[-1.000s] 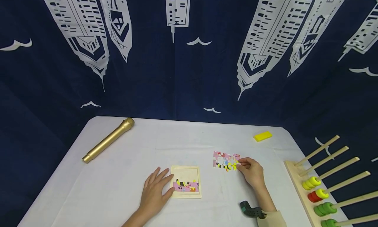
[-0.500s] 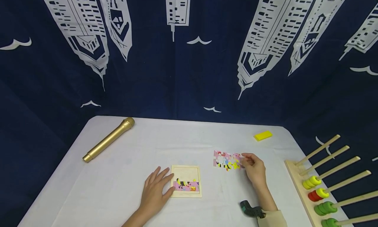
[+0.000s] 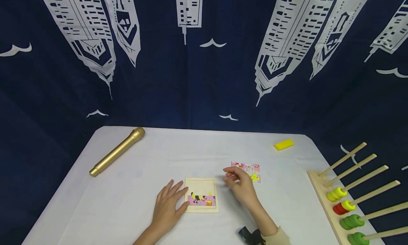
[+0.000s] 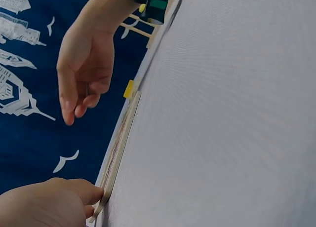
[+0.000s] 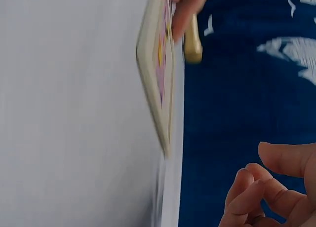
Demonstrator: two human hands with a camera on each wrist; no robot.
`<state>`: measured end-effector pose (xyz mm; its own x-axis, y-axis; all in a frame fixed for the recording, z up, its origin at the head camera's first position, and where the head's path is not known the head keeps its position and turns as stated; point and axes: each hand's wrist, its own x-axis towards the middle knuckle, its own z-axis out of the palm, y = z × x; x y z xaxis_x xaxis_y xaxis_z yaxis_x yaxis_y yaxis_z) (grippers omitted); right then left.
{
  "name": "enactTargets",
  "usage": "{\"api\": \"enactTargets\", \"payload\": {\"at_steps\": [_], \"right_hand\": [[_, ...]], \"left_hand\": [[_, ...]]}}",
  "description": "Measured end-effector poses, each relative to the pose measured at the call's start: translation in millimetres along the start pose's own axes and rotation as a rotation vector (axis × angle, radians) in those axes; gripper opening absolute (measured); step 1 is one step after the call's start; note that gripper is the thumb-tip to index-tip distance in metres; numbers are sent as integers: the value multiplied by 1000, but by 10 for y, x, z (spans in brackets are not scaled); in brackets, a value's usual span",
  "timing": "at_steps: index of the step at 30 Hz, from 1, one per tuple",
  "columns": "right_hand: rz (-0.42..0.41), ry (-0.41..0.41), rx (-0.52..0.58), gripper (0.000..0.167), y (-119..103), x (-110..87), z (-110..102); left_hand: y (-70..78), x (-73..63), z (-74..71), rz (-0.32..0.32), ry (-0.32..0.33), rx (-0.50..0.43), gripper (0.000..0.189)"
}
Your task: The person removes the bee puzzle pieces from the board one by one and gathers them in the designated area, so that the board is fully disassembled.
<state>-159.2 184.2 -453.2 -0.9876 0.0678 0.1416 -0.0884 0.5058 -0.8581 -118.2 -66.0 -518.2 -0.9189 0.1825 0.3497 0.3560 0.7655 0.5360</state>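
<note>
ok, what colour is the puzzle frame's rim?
The frame has a pale cream rim, clearest in the head view.

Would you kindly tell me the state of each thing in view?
Wooden puzzle tray: flat, partly filled.
Loose puzzle pieces: lying together, partly hidden.
Left hand: spread, touching the tray.
Right hand: raised, no piece visible in it.
Gold microphone: lying on its side.
Yellow block: lying flat.
Peg rack: two visible pegs bare, four holding discs.

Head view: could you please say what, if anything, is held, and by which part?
The left hand only touches the frame at its left edge; whether the right hand holds anything is unclear.
</note>
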Motion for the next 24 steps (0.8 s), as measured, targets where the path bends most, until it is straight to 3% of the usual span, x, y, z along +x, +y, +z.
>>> {"api": "enactTargets", "payload": {"at_steps": [12,24], "right_hand": [[-150,-291,4,25,-217,-255,544],[-198,-320,-5,32,-133,-330,714]], "left_hand": [[-4,5,-2,2,-24,-1,40],[9,9,-25,-9,-52,-15,40]]}}
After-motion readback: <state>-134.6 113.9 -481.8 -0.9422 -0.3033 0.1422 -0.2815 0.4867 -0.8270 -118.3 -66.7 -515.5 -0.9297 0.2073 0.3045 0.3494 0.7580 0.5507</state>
